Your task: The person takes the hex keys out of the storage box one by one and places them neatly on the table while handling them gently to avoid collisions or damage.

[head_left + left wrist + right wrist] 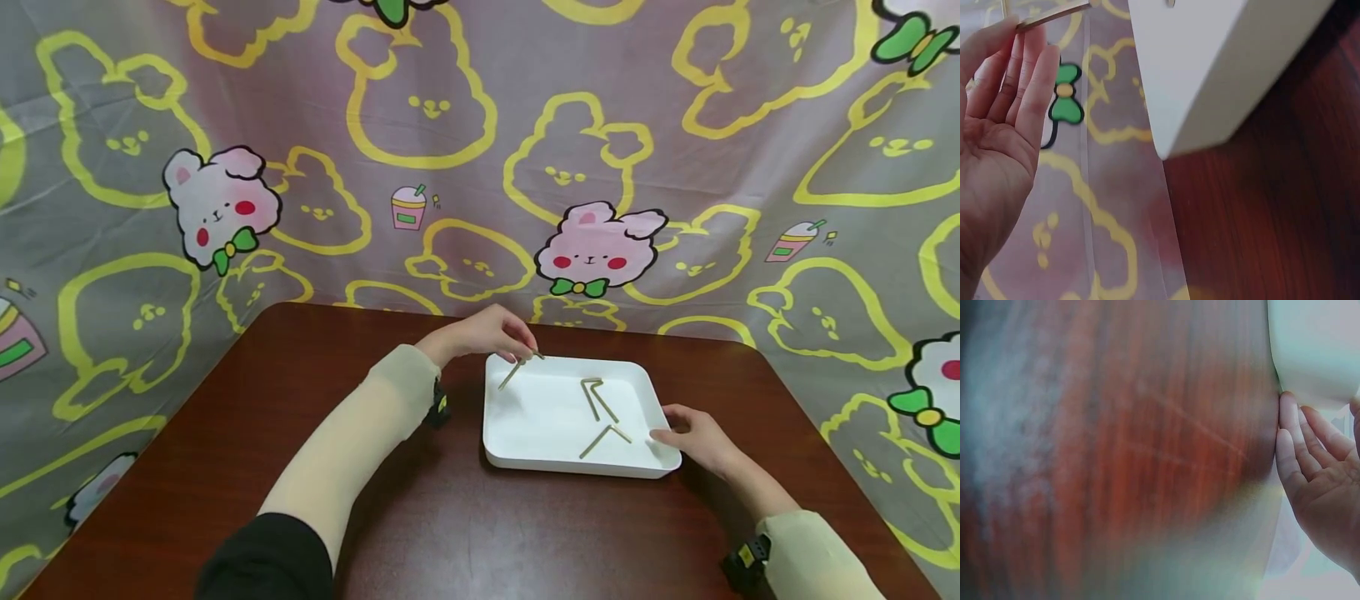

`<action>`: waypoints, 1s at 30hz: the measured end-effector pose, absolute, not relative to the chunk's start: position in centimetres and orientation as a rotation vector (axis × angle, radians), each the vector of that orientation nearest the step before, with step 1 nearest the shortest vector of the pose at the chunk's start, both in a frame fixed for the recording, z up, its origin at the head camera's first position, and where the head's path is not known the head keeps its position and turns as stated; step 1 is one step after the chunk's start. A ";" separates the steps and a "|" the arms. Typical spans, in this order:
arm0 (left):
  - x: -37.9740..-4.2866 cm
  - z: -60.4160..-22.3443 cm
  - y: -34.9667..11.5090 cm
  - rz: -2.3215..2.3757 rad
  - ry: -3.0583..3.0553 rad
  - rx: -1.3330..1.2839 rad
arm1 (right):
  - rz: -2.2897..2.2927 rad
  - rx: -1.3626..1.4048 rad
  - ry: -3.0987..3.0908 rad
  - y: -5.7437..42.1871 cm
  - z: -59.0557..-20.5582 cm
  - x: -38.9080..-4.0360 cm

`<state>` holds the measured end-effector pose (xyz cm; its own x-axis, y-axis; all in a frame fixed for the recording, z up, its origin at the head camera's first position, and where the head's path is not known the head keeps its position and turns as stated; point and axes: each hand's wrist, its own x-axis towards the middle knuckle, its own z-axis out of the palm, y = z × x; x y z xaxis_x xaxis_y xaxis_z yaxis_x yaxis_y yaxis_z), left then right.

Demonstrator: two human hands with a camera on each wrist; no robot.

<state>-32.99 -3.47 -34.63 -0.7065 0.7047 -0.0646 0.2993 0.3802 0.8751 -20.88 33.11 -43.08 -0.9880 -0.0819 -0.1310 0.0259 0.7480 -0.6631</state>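
Note:
My left hand (491, 332) is above the far left corner of a white tray (531, 427). Between thumb and fingertips it pinches an L-shaped, brass-coloured hex key (512, 376), whose long arm slants down over the tray; the left wrist view shows the bend of this hex key (1054, 16) at the fingertips. Inside the tray lie three similar hex keys: two side by side with their bends overlapping (604, 403), and one nearer the front (596, 442). At the tray's right end, my right hand (697, 435) grips the rim, thumb on top and fingers along the outer wall (1316, 390).
The tray stands on a dark reddish-brown wooden table (465, 533). Behind and beside the table hangs a grey cloth (465, 192) printed with yellow outlines and rabbit faces. Both wrists carry small black cameras (438, 406) over pale sleeves.

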 end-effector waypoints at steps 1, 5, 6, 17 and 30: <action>-33.1 -34.7 -4.0 1.277 2.224 0.857 | -1.061 -0.042 2.792 33.1 -43.1 -20.9; -33.4 -34.8 -6.3 1.326 2.223 0.783 | -1.059 -0.037 2.787 33.0 -43.2 -20.9; -33.5 -34.9 -6.8 1.342 2.222 0.760 | -1.059 -0.037 2.786 33.0 -43.2 -20.9; -33.9 -36.5 -12.7 1.426 2.232 0.572 | -1.051 -0.022 2.793 33.3 -43.3 -21.0; -34.4 -40.2 -14.8 1.305 2.301 0.466 | -1.059 -0.030 2.789 33.2 -43.2 -21.0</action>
<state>-34.43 -14.80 -40.23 -0.8410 0.4956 -0.2172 0.0681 0.4952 0.8661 -21.03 33.19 -43.19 -0.9873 -0.0748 -0.1399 0.0369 0.7493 -0.6612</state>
